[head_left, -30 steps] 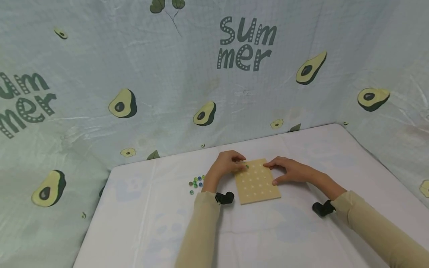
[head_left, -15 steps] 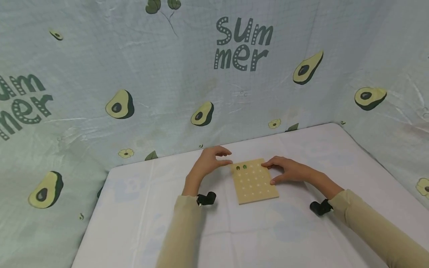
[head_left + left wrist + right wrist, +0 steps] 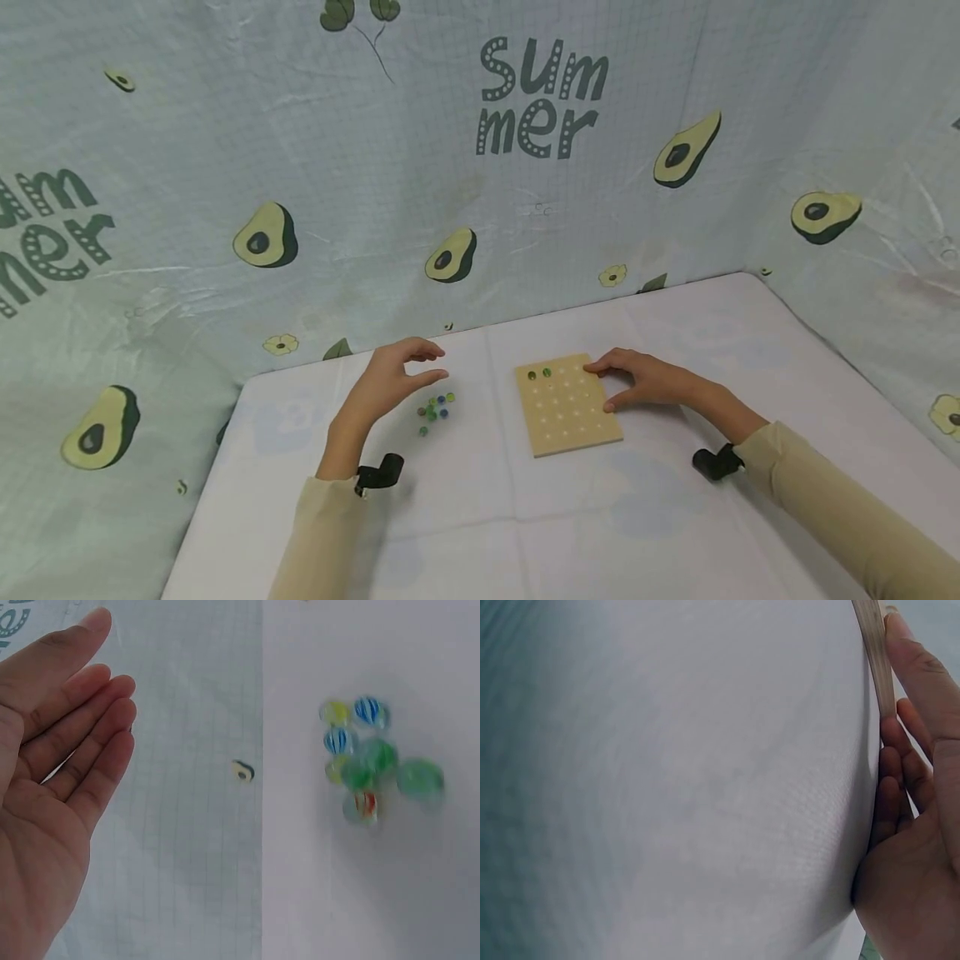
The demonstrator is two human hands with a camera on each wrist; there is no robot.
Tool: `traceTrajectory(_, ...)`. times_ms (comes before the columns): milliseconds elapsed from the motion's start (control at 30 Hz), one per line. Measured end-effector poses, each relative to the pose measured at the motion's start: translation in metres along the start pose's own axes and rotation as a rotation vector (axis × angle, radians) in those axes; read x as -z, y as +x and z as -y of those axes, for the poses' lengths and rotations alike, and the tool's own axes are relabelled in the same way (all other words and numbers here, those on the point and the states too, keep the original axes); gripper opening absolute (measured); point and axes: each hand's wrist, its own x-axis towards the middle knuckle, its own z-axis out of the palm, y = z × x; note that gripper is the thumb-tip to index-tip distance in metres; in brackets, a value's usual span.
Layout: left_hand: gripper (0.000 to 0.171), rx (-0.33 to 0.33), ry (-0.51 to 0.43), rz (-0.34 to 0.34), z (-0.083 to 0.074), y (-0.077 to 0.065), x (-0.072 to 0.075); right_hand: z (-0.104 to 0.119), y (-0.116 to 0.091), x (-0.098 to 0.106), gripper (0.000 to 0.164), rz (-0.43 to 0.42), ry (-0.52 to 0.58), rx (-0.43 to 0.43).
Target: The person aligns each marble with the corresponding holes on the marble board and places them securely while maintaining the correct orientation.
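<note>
My left hand (image 3: 396,379) hovers over the table's left part, its thumb and fingers apart and nothing between them. Just to its right lies a loose cluster of glass marbles (image 3: 432,412); in the left wrist view these marbles (image 3: 360,769) show green, yellow, blue-striped and red swirls. A square wooden board (image 3: 572,417) with rows of small hollows lies flat near the middle. Two marbles (image 3: 539,374) sit in hollows at its far left corner. My right hand (image 3: 651,381) touches the board's right side with thumb and fingertips; the right wrist view shows the thumb against the board's edge (image 3: 877,660).
The white-covered table (image 3: 570,533) meets a hanging cloth (image 3: 360,167) printed with avocados and lettering at its back edge. A black wrist camera (image 3: 380,472) is strapped to the left wrist, another black camera (image 3: 716,463) to the right.
My left hand has let a marble go at the board's far left corner and moved left, uncovering the loose marbles. The right hand stays at the board's side.
</note>
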Motion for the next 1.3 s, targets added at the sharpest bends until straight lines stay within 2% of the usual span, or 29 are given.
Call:
traceTrajectory(167,0.029,-0.014,0.034,0.010,0.005,-0.017,0.008,0.001,-0.001,0.001,0.074,-0.001,-0.010,-0.007)
traceTrajectory(367,0.027,-0.035,0.041,0.010,0.013,-0.034,0.007,0.001,-0.001,0.000,0.073,-0.003,-0.011,0.000)
traceTrajectory(500,0.029,-0.037,0.042,0.055,0.018,-0.043,0.003,0.001,-0.002,-0.001,0.073,-0.006,-0.011,0.003)
traceTrajectory(633,0.030,-0.075,0.036,0.110,0.027,-0.050,0.002,0.000,-0.003,-0.001,0.072,-0.007,-0.017,0.001)
traceTrajectory(733,0.030,-0.110,0.022,0.142,0.036,-0.054,0.003,-0.001,-0.002,-0.001,0.073,-0.005,-0.024,0.004)
traceTrajectory(833,0.028,-0.115,0.020,0.162,0.043,-0.057,0.001,-0.001,-0.003,-0.001,0.074,-0.003,-0.024,0.000)
traceTrajectory(1100,0.027,-0.049,0.009,0.190,0.058,-0.060,-0.009,-0.001,-0.003,-0.001,0.072,-0.013,-0.017,0.014)
traceTrajectory(1300,0.027,-0.039,0.012,0.215,0.062,-0.061,-0.016,0.001,-0.001,-0.001,0.073,-0.005,-0.001,0.002)
